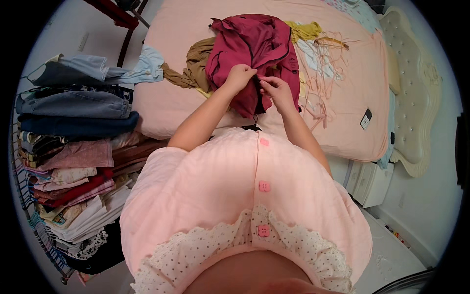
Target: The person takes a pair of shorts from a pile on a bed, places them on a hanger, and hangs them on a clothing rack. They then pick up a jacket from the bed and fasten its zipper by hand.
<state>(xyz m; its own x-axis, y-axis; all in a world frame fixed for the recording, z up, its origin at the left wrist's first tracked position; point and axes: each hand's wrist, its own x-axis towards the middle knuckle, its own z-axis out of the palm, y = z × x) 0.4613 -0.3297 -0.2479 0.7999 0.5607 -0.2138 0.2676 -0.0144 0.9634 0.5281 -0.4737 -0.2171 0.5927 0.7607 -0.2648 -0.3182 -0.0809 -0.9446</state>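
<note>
Left hand (240,76) pinching maroon garment (254,51) hem | your right hand (275,90) pinching same hem just beside it, both touching | garment heaped on bed (342,122), bulk running away from you past both hands | tan cloth (193,66) left of it

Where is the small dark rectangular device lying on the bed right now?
In the head view, the small dark rectangular device lies on the pink bed sheet to the person's right, near the bed's edge, beyond the right hand and the maroon garment.
</note>
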